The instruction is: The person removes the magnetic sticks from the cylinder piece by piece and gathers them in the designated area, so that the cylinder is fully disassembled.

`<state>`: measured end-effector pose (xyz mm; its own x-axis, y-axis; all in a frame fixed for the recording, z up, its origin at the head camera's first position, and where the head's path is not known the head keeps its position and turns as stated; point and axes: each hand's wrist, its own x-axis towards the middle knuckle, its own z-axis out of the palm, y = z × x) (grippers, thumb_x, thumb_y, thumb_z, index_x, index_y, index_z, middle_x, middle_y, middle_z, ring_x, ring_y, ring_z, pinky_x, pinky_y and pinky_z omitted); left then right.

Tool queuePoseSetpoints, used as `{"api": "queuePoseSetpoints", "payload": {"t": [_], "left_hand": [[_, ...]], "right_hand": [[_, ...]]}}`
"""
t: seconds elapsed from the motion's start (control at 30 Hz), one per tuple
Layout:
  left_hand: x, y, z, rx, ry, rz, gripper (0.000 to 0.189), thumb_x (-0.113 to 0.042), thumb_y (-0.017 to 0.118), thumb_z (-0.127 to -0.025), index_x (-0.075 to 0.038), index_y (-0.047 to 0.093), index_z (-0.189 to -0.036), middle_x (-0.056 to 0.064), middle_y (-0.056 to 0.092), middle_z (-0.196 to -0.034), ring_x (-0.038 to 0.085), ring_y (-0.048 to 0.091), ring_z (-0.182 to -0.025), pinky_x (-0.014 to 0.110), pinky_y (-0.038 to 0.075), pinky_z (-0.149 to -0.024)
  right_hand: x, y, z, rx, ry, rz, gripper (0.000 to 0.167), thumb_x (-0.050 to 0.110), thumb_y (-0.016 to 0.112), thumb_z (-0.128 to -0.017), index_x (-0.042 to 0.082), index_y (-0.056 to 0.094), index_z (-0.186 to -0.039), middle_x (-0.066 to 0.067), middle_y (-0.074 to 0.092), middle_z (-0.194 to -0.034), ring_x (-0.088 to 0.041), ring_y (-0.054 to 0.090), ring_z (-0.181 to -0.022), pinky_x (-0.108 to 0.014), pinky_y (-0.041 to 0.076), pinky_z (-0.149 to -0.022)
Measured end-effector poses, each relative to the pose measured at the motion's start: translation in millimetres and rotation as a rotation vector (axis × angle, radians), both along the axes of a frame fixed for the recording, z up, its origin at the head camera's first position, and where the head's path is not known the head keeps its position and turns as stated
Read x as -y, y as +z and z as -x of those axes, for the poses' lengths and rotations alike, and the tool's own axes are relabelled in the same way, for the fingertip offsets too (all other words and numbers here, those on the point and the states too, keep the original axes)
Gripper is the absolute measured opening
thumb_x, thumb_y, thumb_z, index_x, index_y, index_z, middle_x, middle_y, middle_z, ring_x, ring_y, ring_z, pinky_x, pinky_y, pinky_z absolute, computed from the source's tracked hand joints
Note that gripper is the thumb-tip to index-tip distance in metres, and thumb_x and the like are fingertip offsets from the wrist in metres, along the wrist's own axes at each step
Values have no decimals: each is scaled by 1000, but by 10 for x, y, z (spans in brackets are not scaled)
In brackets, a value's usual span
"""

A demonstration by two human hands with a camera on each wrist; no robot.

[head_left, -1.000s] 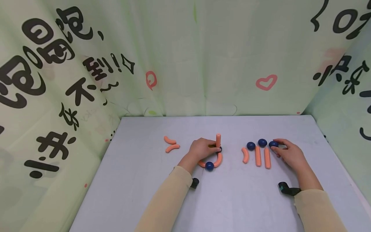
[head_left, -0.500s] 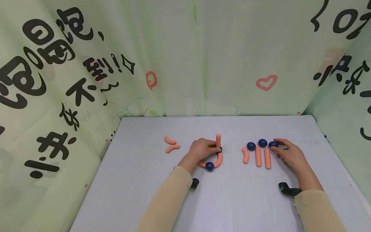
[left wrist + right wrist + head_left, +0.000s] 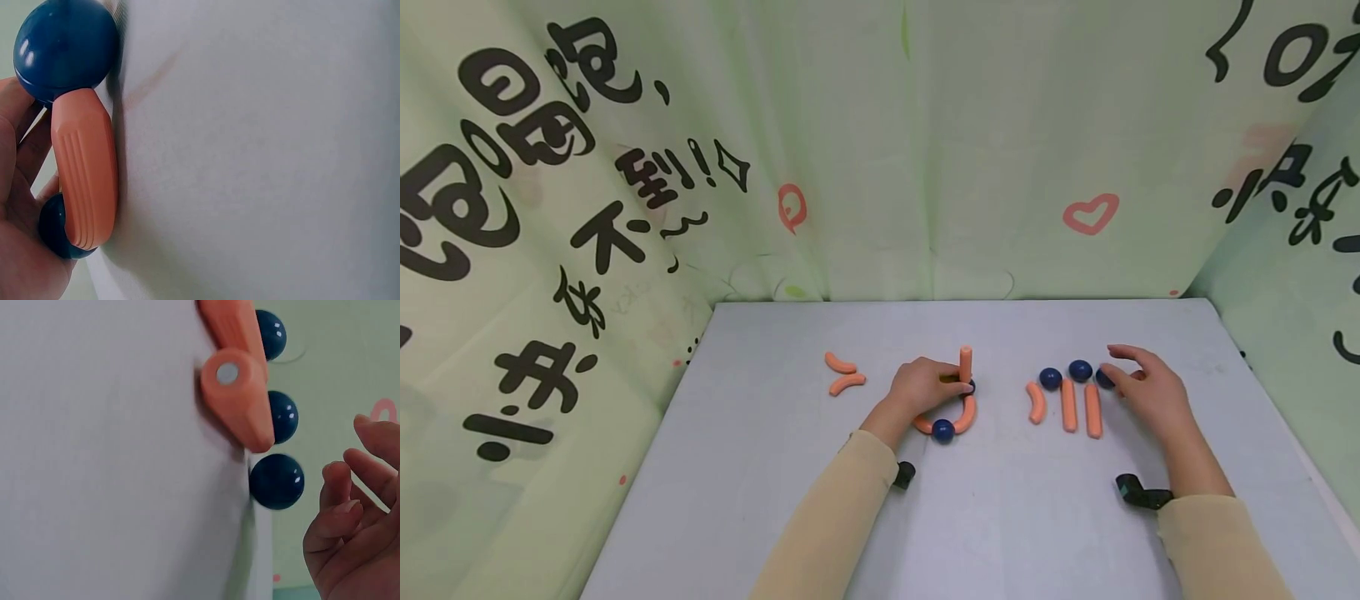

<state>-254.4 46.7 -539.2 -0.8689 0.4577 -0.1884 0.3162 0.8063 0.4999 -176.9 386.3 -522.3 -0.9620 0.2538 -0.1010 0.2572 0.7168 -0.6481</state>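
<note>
My left hand pinches a dark blue ball in a joined figure of orange magnetic rods and blue balls. A straight orange rod rises from that ball. Below it, a curved rod leads to another blue ball at the near end. The left wrist view has a blue ball and a ridged curved rod close up, palm behind them. Beside the rightmost loose ball, my right hand has thumb and forefinger spread; the right wrist view puts its fingers apart from the ball.
Two more loose blue balls line up left of that one. In front lie two straight rods and a curved rod. Two curved rods lie at the left on the white table. A printed curtain hangs behind.
My right hand has released the rightmost blue ball, its forefinger lifting and opening away from the thumb. The left hand and the joined figure have stayed in place.
</note>
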Motion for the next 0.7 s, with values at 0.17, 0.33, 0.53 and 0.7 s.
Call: {"api": "queuePoseSetpoints", "payload": {"t": [0.17,0.33,0.53,0.7], "left_hand": [[-11,-12,-3,-6,1,-3,43,-60,61,-90,-44,63,-130,-16,68,-123,8,59,-104,32,46,-95],[-11,-12,-1,0,11,-1,44,-61,61,-89,-45,62,-130,-15,68,-124,9,60,-107,32,46,-96],[-16,10,-3,15,23,3,44,-61,61,-89,-44,62,-130,-16,68,-123,8,59,-105,32,47,-96],[-16,14,-6,8,10,7,42,-60,61,-90,-44,63,-129,-16,69,-121,8,58,-102,33,47,-95]], "right_hand": [[321,150,27,-49,81,-6,58,47,52,-100,12,46,-146,-19,52,-128,-25,50,-83,-28,42,-61],[673,231,83,-36,185,36,59,56,53,-97,21,48,-145,-12,54,-99,-26,51,-79,-31,42,-63],[1036,295,198,3,260,116,62,59,58,-93,25,48,-145,-12,57,-97,-27,53,-81,-31,43,-62],[1259,289,283,-31,319,150,56,52,61,-94,26,49,-142,-11,61,-126,-34,59,-82,-28,42,-55]]}}
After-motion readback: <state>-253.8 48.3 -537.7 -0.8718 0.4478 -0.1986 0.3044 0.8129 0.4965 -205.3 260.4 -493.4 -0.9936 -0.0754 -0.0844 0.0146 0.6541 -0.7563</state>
